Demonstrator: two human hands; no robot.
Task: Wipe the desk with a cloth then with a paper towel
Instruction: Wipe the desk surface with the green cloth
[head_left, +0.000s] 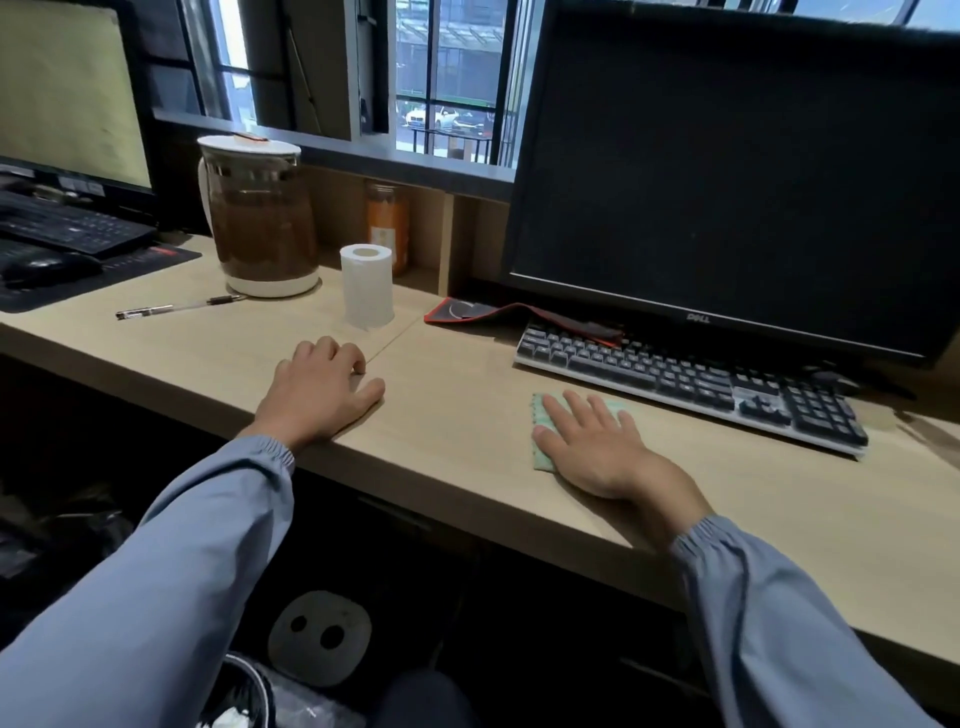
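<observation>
On the near strip of the counter (457, 415), in front of the keyboard (685, 384), a pale green cloth (541, 456) is pressed flat under the right hand (597, 452). That hand is spread wide, palm down, with its fingers straight and laid across the cloth; nothing is gripped. Cloth edges are seen past the thumb and beyond the fingertips, toward the keyboard.

The left hand (322, 389) is rested at the counter's front edge, well apart from the cloth, with its fingers loosely curled under and nothing held in them. A white paper towel roll (366, 286) is stood upright just beyond this hand, untouched, beside a seam in the counter top.

Left of the roll and farther back, a jug (260, 218) with a white lid and brown contents is placed, and a pen (176, 307) is laid flat in front of it. A dark monitor (727, 182) is set behind the keyboard, and a red-bordered black mat (498, 314) is tucked partly under the keyboard's far left corner. Blue-grey sleeves are worn on both arms.
</observation>
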